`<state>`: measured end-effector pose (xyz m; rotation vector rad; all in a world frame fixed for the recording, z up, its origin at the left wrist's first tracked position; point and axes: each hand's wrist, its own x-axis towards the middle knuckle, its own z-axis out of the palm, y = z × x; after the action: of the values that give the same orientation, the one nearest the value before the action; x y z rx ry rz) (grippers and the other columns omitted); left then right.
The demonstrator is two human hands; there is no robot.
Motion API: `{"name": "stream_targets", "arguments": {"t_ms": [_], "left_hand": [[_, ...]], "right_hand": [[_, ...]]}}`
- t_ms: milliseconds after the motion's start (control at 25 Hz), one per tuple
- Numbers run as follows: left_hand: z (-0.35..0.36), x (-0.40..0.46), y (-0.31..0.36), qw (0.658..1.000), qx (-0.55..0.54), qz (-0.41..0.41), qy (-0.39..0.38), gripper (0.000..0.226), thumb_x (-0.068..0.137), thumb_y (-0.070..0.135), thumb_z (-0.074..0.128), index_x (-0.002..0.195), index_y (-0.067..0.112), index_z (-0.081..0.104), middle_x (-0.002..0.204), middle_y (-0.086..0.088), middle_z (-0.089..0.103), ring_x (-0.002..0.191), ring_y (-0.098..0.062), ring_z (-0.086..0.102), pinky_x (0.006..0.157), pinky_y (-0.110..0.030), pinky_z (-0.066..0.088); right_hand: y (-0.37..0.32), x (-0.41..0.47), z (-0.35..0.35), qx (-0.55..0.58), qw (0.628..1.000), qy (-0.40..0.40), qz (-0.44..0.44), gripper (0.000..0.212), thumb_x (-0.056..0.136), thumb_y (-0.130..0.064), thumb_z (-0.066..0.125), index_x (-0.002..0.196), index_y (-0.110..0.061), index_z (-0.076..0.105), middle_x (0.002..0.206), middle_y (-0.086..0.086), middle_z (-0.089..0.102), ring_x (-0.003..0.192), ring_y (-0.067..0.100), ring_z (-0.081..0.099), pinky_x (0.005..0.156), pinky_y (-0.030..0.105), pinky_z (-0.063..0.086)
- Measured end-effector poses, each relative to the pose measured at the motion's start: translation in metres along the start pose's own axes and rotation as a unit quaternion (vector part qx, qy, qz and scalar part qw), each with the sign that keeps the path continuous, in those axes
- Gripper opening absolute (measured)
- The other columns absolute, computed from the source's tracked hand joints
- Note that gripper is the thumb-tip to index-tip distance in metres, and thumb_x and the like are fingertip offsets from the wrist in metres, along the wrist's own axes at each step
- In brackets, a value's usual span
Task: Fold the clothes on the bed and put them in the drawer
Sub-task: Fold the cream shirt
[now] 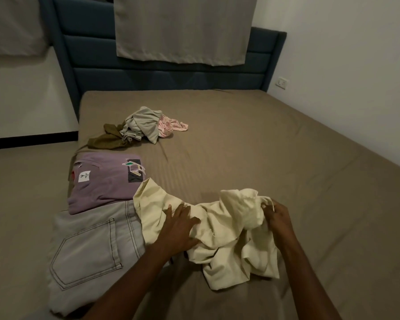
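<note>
A crumpled pale yellow garment [224, 229] lies on the near part of the bed [252, 146]. My left hand [179, 227] rests flat on its left part, fingers spread. My right hand [276, 217] pinches a fold of the same garment at its right edge. To the left lie folded grey jeans [90, 257] with a back pocket facing up. A folded purple T-shirt [104, 181] lies just beyond them. Farther up the bed sits a loose pile: an olive piece [106, 138], a grey piece [143, 124] and a pink piece [171, 125]. No drawer is in view.
A dark blue padded headboard [171, 72] stands at the far end, with a grey curtain [185, 28] hanging over it. A white wall with a socket [283, 83] runs along the right side. The bed's left edge drops off beside the folded clothes.
</note>
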<state>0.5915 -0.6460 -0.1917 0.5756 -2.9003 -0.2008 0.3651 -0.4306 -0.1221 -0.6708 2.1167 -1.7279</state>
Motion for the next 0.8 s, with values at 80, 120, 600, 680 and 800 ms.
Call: {"name": "stream_targets", "arguments": {"t_ms": [80, 120, 600, 680, 800], "left_hand": [[-0.005, 0.001, 0.007, 0.992, -0.093, -0.029, 0.076, 0.052, 0.088, 0.051, 0.036, 0.102, 0.021, 0.076, 0.113, -0.012, 0.074, 0.114, -0.037, 0.067, 0.106, -0.055, 0.044], [-0.013, 0.002, 0.007, 0.975, -0.176, -0.073, 0.114, 0.053, 0.092, 0.048, 0.032, 0.095, 0.015, 0.074, 0.100, -0.012, 0.075, 0.099, -0.036, 0.070, 0.093, -0.048, 0.052], [-0.136, 0.027, -0.057, 0.926, -0.290, -0.100, 0.220, 0.060, 0.097, 0.057, 0.051, 0.055, 0.015, 0.045, 0.050, 0.000, 0.043, 0.048, -0.011, 0.041, 0.053, -0.036, 0.032], [-0.149, 0.033, -0.066, 0.924, -0.285, -0.125, 0.222, 0.063, 0.097, 0.057, 0.056, 0.052, 0.015, 0.045, 0.048, 0.003, 0.041, 0.047, -0.012, 0.040, 0.053, -0.033, 0.031], [-0.169, 0.042, -0.069, 0.913, -0.331, -0.134, 0.197, 0.066, 0.091, 0.060, 0.066, 0.050, 0.015, 0.039, 0.050, 0.004, 0.031, 0.047, -0.011, 0.031, 0.055, -0.032, 0.026]], "right_hand": [[-0.006, 0.009, -0.010, 0.056, 0.997, 0.035, 0.047, 0.021, 0.099, -0.009, 0.058, 0.107, -0.012, 0.077, 0.098, 0.007, 0.079, 0.086, 0.020, 0.073, 0.073, 0.035, 0.059], [-0.005, 0.012, -0.016, 0.074, 0.993, 0.068, 0.067, 0.022, 0.098, -0.007, 0.057, 0.105, -0.012, 0.077, 0.099, 0.009, 0.078, 0.086, 0.021, 0.072, 0.075, 0.036, 0.057], [0.037, -0.001, -0.040, 0.037, 0.971, 0.197, 0.133, 0.019, 0.090, -0.005, 0.060, 0.101, -0.001, 0.074, 0.090, 0.015, 0.072, 0.087, 0.031, 0.064, 0.072, 0.035, 0.050], [0.033, 0.008, -0.052, 0.147, 0.952, 0.201, 0.180, 0.018, 0.096, -0.018, 0.067, 0.106, -0.005, 0.074, 0.102, 0.017, 0.074, 0.094, 0.032, 0.067, 0.085, 0.044, 0.055], [0.026, 0.015, -0.068, -0.002, 0.964, 0.194, 0.180, 0.030, 0.090, -0.035, 0.066, 0.100, -0.008, 0.073, 0.110, 0.025, 0.072, 0.098, 0.036, 0.068, 0.089, 0.048, 0.054]]}}
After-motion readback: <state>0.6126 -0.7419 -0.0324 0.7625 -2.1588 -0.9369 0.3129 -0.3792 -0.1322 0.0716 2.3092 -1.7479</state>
